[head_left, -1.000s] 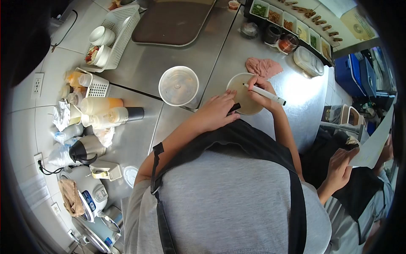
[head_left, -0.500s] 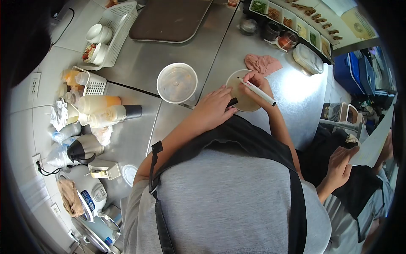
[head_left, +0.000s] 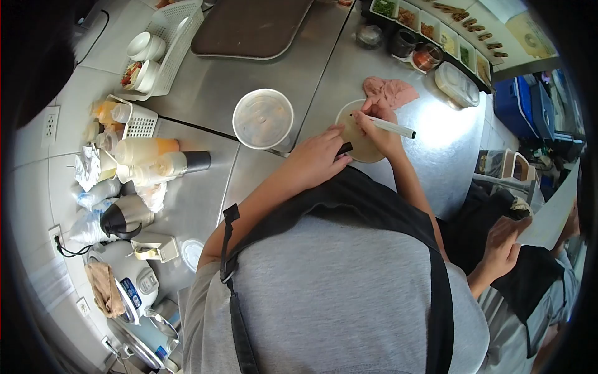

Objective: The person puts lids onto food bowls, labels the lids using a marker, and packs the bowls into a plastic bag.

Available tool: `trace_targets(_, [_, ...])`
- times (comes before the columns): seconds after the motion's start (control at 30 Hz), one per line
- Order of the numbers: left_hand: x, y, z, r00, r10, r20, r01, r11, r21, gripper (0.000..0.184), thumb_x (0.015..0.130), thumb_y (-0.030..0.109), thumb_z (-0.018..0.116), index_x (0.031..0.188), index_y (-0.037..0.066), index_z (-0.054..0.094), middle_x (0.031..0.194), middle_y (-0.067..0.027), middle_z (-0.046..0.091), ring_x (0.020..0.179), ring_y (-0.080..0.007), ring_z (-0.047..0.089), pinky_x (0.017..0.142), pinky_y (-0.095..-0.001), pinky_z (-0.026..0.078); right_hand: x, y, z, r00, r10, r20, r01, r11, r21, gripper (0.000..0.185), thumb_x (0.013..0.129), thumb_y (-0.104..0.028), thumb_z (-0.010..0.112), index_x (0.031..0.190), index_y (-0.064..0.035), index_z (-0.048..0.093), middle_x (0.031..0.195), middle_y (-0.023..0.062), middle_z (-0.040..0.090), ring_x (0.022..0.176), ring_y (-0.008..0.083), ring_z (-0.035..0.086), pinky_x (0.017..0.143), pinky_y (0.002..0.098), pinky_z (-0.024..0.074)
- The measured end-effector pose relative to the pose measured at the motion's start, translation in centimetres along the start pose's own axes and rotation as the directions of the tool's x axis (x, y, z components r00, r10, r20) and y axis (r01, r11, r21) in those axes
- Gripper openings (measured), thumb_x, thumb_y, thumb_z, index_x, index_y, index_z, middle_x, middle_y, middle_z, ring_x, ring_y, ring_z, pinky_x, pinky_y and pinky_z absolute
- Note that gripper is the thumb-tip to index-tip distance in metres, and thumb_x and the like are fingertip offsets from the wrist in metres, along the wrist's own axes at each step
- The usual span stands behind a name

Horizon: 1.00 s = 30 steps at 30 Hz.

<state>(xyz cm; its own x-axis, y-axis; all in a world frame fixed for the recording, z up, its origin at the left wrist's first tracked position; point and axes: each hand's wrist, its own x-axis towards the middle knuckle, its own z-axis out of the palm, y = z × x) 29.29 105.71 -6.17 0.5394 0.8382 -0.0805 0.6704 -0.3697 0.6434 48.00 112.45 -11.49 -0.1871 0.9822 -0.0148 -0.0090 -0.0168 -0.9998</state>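
Observation:
My right hand (head_left: 377, 126) is closed round a white marker (head_left: 393, 128), its tip over the lid of a round container (head_left: 364, 146). The marker's black end points right. My left hand (head_left: 319, 156) rests at that container's left edge, with a black cap (head_left: 344, 149) held between its fingers. To the left stands another round container (head_left: 263, 119) with a translucent lid. A crumpled pink cloth (head_left: 390, 93) lies just beyond my right hand.
A brown tray (head_left: 249, 28) is at the back, beside a white basket (head_left: 172, 47) with bowls. Bottles (head_left: 146, 151) line the left. Topping containers (head_left: 436, 37) and a lidded box (head_left: 456, 85) stand back right. A co-worker's hand (head_left: 500, 249) holds paper at right.
The marker has tilted flatter and its tip has shifted on the lid as my right hand moved slightly. My left hand has stayed by the container, with the cap.

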Motion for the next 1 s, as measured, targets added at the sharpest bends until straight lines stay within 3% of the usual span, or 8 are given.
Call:
trace_targets(0.07, [-0.1,0.3,-0.4,0.999,-0.029,0.035,0.029,1.0,-0.004,0.041,0.091,0.031,0.052,0.108,-0.007,0.052,0.136,-0.022,0.042,0.121,-0.0355,0.045,0.096,-0.0414,0.04,0.1,0.3,0.1,1.0,-0.022,-0.02,0.022,1.0,0.004,0.021,0.077,-0.011,0.069,0.076,-0.0067,0.049,0.066,-0.0029,0.051,0.061,0.0053,0.047,0.056,0.0217,0.0393])
trace_targets(0.13, [0.1,0.8,-1.0,0.991,-0.088,0.104,0.09,0.996,-0.018,0.04,0.09,0.031,0.052,0.107,-0.006,0.053,0.136,-0.0215,0.042,0.117,-0.0361,0.048,0.093,-0.0419,0.042,0.0,0.8,0.0,0.996,-0.074,-0.041,0.069,0.992,-0.107,0.022,0.076,-0.011,0.069,0.071,-0.0058,0.048,0.063,-0.0024,0.049,0.059,0.0059,0.046,0.055,0.0227,0.0382])
trace_targets(0.27, [0.0,0.3,-0.2,0.998,-0.035,0.051,0.035,0.999,0.01,0.037,0.09,0.031,0.052,0.099,-0.005,0.054,0.134,-0.0203,0.043,0.11,-0.0364,0.052,0.088,-0.0426,0.044,-0.1,0.7,0.4,0.98,-0.161,-0.12,0.11,0.931,-0.348,0.024,0.075,-0.011,0.066,0.063,-0.0048,0.046,0.058,-0.0009,0.046,0.057,0.007,0.043,0.053,0.025,0.036])
trace_targets(0.43, [0.2,0.5,-0.5,0.992,-0.056,0.115,0.054,0.998,0.016,0.036,0.09,0.031,0.052,0.092,-0.005,0.054,0.133,-0.0199,0.044,0.106,-0.0357,0.053,0.086,-0.0427,0.045,-0.1,1.4,0.5,0.966,-0.202,-0.163,0.131,0.921,-0.366,0.025,0.075,-0.011,0.065,0.062,-0.0039,0.046,0.056,0.0007,0.044,0.055,0.0076,0.041,0.052,0.0266,0.0351])
trace_targets(0.73, [0.3,0.7,-0.6,0.992,-0.057,0.114,0.056,0.998,0.011,0.038,0.09,0.03,0.052,0.089,-0.008,0.055,0.134,-0.0241,0.042,0.124,-0.0353,0.041,0.098,-0.0413,0.039,-0.1,1.7,1.2,0.946,-0.26,-0.193,0.156,0.888,-0.433,0.027,0.071,-0.011,0.066,0.059,-0.0027,0.043,0.054,0.0054,0.044,0.053,0.0128,0.042,0.05,0.0302,0.0352])
trace_targets(1.0, [0.3,0.7,-0.6,0.992,-0.053,0.116,0.051,0.998,0.02,0.036,0.09,0.03,0.052,0.088,-0.006,0.055,0.127,-0.0238,0.048,0.121,-0.0357,0.045,0.093,-0.0422,0.041,-0.3,1.5,0.9,0.958,-0.261,-0.12,0.18,0.87,-0.458,0.028,0.07,-0.012,0.067,0.058,-0.0033,0.043,0.053,0.0048,0.044,0.052,0.0132,0.042,0.049,0.0306,0.0348])
